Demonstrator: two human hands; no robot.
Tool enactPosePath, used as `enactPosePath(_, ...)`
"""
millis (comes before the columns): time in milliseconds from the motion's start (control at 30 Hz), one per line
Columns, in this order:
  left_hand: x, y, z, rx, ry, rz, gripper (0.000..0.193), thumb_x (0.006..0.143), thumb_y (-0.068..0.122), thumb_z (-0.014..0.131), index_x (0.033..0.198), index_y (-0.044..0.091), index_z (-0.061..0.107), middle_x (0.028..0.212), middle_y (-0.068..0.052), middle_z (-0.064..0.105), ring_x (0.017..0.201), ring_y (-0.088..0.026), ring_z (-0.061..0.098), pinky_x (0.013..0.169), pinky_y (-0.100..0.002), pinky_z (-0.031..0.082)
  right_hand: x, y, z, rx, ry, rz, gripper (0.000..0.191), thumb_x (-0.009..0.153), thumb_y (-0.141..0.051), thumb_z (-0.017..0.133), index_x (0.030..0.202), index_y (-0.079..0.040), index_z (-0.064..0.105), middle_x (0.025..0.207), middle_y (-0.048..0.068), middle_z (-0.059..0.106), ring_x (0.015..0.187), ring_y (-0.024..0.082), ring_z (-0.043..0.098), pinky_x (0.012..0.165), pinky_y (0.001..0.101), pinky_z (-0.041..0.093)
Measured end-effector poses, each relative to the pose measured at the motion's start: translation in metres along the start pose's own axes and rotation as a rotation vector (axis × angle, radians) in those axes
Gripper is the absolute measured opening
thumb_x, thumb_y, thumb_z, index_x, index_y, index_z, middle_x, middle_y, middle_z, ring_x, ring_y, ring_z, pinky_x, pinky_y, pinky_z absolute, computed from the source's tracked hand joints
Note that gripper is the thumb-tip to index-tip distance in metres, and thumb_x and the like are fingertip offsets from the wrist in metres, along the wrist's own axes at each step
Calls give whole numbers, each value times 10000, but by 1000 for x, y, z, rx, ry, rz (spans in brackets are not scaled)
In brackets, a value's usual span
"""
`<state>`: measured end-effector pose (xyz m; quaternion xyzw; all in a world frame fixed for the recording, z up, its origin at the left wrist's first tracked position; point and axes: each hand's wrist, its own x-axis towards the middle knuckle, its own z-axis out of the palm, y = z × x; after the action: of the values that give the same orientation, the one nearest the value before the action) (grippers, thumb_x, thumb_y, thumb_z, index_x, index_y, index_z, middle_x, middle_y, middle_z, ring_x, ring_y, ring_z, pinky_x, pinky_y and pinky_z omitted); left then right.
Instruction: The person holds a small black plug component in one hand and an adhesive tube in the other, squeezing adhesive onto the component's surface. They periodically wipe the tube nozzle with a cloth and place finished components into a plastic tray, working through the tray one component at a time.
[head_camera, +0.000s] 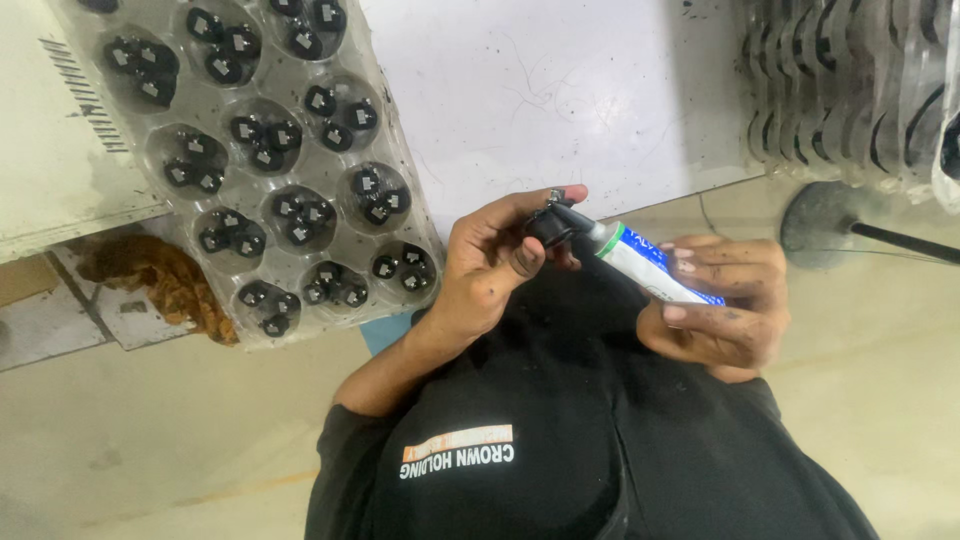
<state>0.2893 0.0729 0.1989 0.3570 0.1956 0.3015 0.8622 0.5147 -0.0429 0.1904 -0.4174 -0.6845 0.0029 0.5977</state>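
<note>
Pale concrete flooring and a scuffed white board (560, 90) form the background, seen from above past a black garment on the person's lap.

Left hand (490, 265): closed in a pinch, thumb and fingertips grasping a small black component (549, 225) with a bit of metal at its top. The part sits at the upper right edge of this hand, between the two hands.

Right hand (725, 305): wrapped around the body of a white tube with blue print (650, 268), grasping it firmly. The tube's green collar and grey nozzle project up and to the left of this hand. Its long axis runs from lower right to upper left, with the nozzle tip touching the black component or just short of it; contact cannot be confirmed. The left hand is the nearer one to the component; the right hand reaches it only through the tube.

Up and to the left of the left hand, well apart, lies a clear plastic tray (400, 215) whose round pockets each hold several like black components. Up and to the right of the right hand stands a stack of clear trays (850, 80), with a grey round base (820, 220) below it.
</note>
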Motion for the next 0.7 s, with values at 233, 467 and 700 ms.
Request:
enactPosePath(233, 1, -6, -3, -131, 7, 4, 438, 1087, 276, 677, 1442, 30, 605, 1439, -186, 616, 945, -174, 682, 899, -336, 609, 2, 1, -3, 10, -38, 22, 420, 725, -104, 926, 1010, -70, 618, 1024, 188, 597, 1031, 283, 641, 828, 450, 663)
enactPosePath(467, 1, -3, -6, -173, 14, -7, 434, 1095, 280, 671, 1441, 25, 608, 1455, -187, 602, 933, -162, 662, 903, -353, 616, 12, 1, -1, 15, -67, 7, 403, 721, -73, 919, 990, -60, 618, 1021, 191, 609, 992, 291, 657, 816, 446, 665)
enactPosePath(700, 13, -11, -17, -206, 143, 10, 388, 1042, 176, 719, 1387, 24, 623, 1454, -188, 621, 1001, -194, 688, 932, -373, 638, 14, -7, 1, -156, -30, 176, 324, 773, 67, 817, 958, -59, 583, 1001, 167, 619, 977, 268, 661, 806, 435, 687)
